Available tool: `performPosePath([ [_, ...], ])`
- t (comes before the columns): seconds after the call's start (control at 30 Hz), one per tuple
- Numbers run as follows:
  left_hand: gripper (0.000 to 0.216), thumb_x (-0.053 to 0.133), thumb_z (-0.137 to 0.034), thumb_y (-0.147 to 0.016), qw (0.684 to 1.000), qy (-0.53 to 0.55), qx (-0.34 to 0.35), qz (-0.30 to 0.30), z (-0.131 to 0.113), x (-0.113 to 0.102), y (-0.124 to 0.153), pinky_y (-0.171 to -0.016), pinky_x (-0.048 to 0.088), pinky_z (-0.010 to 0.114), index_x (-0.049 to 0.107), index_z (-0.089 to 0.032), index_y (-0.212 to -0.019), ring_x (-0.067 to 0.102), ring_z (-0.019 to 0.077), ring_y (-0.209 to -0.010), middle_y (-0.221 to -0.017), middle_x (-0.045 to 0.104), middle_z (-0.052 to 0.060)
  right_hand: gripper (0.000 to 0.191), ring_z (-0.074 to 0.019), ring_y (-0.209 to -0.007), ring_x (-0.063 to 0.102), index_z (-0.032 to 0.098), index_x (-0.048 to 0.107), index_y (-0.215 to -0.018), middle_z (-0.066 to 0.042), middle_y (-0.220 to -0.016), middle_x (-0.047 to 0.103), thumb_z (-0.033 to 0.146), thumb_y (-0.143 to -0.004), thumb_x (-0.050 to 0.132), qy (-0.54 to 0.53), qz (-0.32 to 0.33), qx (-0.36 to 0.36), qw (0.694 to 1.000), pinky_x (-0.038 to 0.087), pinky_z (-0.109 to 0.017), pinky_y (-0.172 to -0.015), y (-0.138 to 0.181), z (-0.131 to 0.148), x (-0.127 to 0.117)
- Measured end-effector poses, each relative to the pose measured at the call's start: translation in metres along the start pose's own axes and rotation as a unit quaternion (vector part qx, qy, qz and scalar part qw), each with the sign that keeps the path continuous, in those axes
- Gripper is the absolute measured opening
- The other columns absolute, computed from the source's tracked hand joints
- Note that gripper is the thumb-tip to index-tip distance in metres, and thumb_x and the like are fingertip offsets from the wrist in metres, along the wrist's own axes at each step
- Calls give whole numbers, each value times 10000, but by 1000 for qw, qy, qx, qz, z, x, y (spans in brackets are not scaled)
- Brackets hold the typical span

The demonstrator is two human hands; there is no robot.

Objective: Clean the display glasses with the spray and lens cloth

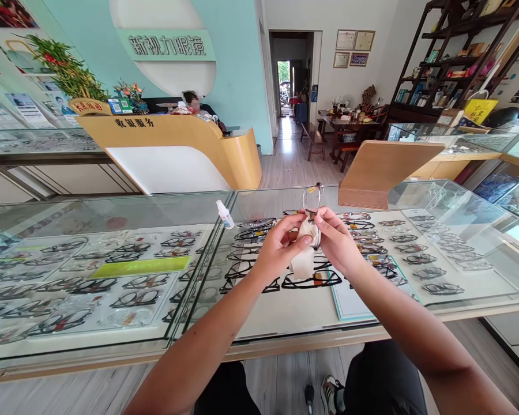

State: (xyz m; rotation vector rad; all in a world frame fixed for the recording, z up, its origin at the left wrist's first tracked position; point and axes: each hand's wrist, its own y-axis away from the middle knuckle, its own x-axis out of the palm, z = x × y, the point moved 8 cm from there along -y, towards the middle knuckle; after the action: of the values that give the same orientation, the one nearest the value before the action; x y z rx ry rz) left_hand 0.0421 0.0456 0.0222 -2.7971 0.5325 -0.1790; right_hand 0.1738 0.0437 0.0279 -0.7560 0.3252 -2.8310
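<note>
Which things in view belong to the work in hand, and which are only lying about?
Belonging to the work:
Glasses, held between left hand and right hand
Pale cloth, held with them
White bottle, perhaps: nearby on the showcase

Lying about:
Other glasses inside the showcase
Wooden stand

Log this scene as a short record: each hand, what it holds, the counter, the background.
Left hand: the left hand grips a pale cloth
Right hand: the right hand holds a pair of glasses, one lens raised above the fingers
On the counter: white bottle, left of the hands; wooden stand, beyond them to the right
Under the glass: rows of spectacle frames
Background: front desk with a person behind it
</note>
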Motion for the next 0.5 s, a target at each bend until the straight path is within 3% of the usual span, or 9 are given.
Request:
performPosePath([
  [0.13,574,901,-436,-852,997,22,-60,35,6,3,1,-808,565,301,618,-222,-1304,744,205,-937,-1093,803,84,347,-231,-1154,710,286,667,-871,-16,-1258,782,552,-854,888,22,2,8,1000,574,-340,-914,1,-2,-1],
  [0.33,382,863,-523,-838,988,-5,-117,105,13,7,2,-652,472,270,737,-171,-915,629,162,-735,-824,697,26,321,-216,-1019,728,292,689,-899,-9,-1126,811,526,-848,903,12,43,39,998,568,-333,-867,3,-9,9],
  [0.43,416,829,-564,-868,986,-1,-122,116,16,8,4,-598,440,268,735,-166,-951,583,150,-667,-762,639,11,311,-193,-877,712,293,684,-917,0,-1041,810,515,-860,895,-13,50,52,997,551,-308,-766,4,-11,10],
  [0.5,428,834,-545,-876,987,6,-109,116,16,8,4,-641,486,275,742,-166,-1053,612,163,-722,-830,668,26,313,-192,-851,708,295,680,-920,3,-1006,803,513,-859,895,-19,44,49,998,550,-307,-751,3,-10,8],
])
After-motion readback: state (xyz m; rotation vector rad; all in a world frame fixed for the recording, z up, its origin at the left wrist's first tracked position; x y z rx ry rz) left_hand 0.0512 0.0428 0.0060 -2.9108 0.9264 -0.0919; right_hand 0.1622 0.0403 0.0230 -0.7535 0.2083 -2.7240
